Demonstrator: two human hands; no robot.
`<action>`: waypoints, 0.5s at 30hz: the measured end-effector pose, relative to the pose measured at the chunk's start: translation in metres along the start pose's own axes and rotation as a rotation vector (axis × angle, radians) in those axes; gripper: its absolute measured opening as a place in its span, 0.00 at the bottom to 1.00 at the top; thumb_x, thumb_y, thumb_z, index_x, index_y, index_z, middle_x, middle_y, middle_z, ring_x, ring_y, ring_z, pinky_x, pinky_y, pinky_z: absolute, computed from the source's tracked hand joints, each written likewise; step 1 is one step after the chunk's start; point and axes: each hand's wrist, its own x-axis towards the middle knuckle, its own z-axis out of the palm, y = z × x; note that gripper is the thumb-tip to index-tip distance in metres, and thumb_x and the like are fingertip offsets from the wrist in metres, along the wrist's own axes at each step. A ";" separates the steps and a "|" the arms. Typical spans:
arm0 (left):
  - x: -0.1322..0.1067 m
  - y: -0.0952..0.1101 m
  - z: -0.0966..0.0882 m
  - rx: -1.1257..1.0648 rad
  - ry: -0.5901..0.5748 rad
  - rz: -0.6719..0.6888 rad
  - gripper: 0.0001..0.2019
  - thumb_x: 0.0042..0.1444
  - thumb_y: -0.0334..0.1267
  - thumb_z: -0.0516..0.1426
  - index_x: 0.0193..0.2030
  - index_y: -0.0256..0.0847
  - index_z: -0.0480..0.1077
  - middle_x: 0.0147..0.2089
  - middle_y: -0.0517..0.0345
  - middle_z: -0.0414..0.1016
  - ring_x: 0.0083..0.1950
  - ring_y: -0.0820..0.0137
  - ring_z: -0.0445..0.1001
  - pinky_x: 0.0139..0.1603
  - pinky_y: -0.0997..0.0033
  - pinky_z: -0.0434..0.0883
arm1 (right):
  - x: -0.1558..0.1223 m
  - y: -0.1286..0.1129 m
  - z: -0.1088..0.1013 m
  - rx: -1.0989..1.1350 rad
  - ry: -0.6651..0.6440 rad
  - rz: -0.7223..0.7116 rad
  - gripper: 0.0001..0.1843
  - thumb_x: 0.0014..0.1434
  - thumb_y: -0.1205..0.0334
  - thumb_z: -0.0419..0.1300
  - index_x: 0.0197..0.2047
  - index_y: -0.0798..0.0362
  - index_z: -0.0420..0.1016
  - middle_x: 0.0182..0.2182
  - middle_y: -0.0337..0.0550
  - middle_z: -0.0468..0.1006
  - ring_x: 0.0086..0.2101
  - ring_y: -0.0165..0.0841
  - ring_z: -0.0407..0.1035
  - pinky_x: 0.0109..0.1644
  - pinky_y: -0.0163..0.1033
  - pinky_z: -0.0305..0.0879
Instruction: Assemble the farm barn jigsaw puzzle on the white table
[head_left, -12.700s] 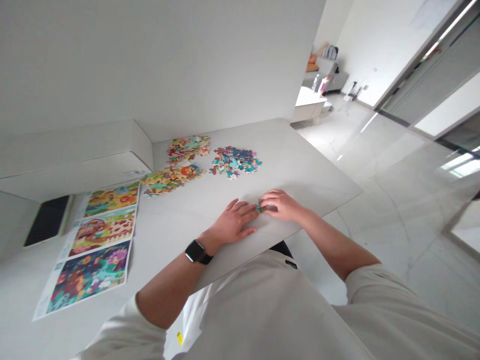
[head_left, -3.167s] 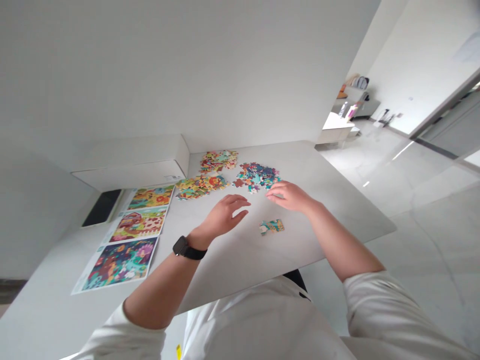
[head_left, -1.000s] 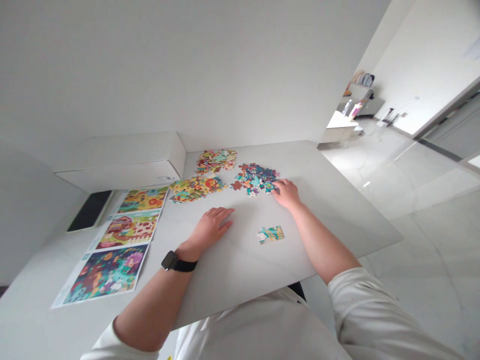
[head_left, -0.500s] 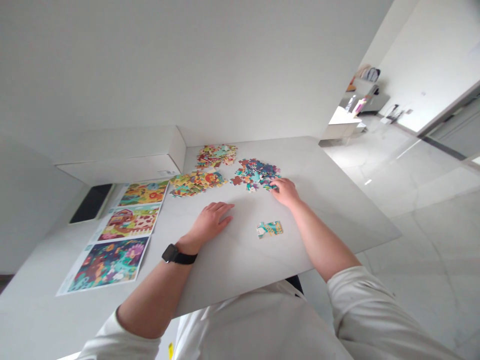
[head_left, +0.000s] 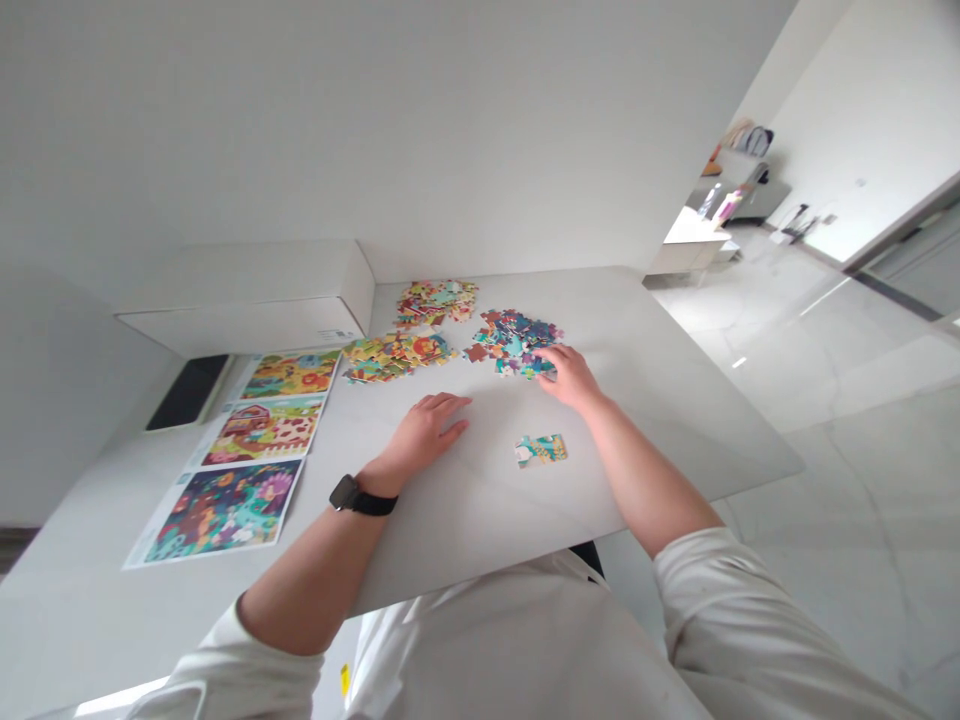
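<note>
My right hand (head_left: 571,375) reaches into the near edge of a blue-teal pile of puzzle pieces (head_left: 510,341); its fingers curl onto the pieces, and I cannot make out whether one is pinched. My left hand (head_left: 427,432) lies flat and open on the white table (head_left: 660,400), a black watch on its wrist. A small joined cluster of teal pieces (head_left: 541,450) lies on the table between my forearms. Two other piles, yellow-orange (head_left: 394,354) and pink-red (head_left: 437,298), sit further back.
A reference sheet with three colourful pictures (head_left: 247,445) lies at the left. Behind it stand a long white box (head_left: 247,300) and a dark phone-like slab (head_left: 187,392). The table's right edge drops to a glossy tiled floor (head_left: 825,400).
Over the last second my right hand has stayed at the blue-teal pile, shifting slightly. My left hand stays flat. Earlier, both hands left the joined teal cluster on the table.
</note>
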 end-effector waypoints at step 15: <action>0.046 0.064 0.009 -0.946 -0.027 -0.449 0.27 0.53 0.65 0.69 0.39 0.40 0.73 0.40 0.52 0.82 0.34 0.71 0.77 0.31 0.73 0.71 | -0.012 -0.087 -0.049 0.230 -0.022 -0.261 0.31 0.67 0.67 0.63 0.71 0.39 0.71 0.58 0.48 0.77 0.47 0.41 0.77 0.60 0.53 0.77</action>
